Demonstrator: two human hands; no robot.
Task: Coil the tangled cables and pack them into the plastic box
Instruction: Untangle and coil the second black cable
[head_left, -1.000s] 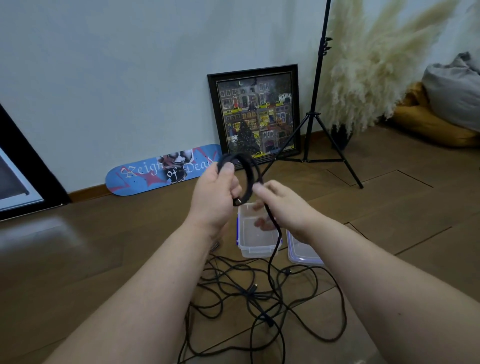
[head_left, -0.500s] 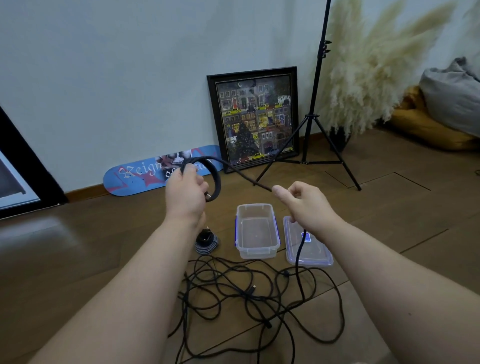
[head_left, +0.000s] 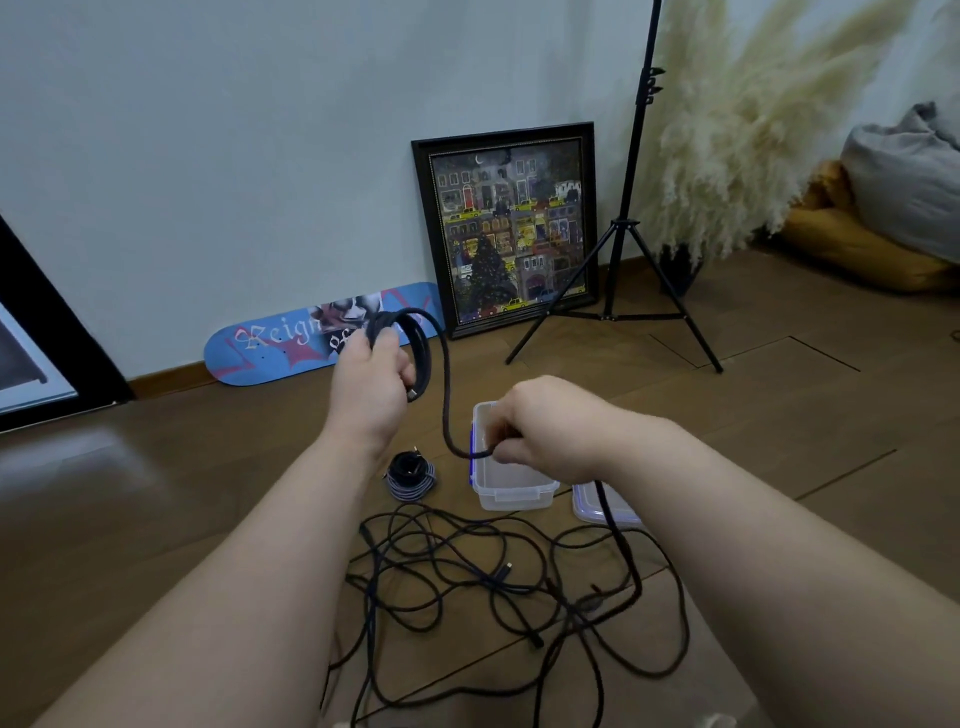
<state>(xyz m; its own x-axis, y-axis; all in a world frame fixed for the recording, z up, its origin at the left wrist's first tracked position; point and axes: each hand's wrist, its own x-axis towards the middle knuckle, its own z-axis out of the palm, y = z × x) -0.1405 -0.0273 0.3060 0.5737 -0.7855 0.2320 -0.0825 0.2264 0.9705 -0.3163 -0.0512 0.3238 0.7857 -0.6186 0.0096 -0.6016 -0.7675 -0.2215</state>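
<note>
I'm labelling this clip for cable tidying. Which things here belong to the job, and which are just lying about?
Job:
left hand holding black coil
right hand pinching its strand
tangled cables
finished coil
plastic box
lid

Lying about:
skateboard deck
framed picture
tripod stand
pampas grass
cushions

Home: framed picture (head_left: 511, 228), cushions (head_left: 883, 218).

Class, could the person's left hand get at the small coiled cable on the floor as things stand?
Probably not yet: the left hand grips a black cable coil. The small coiled cable lies uncovered just below it.
</note>
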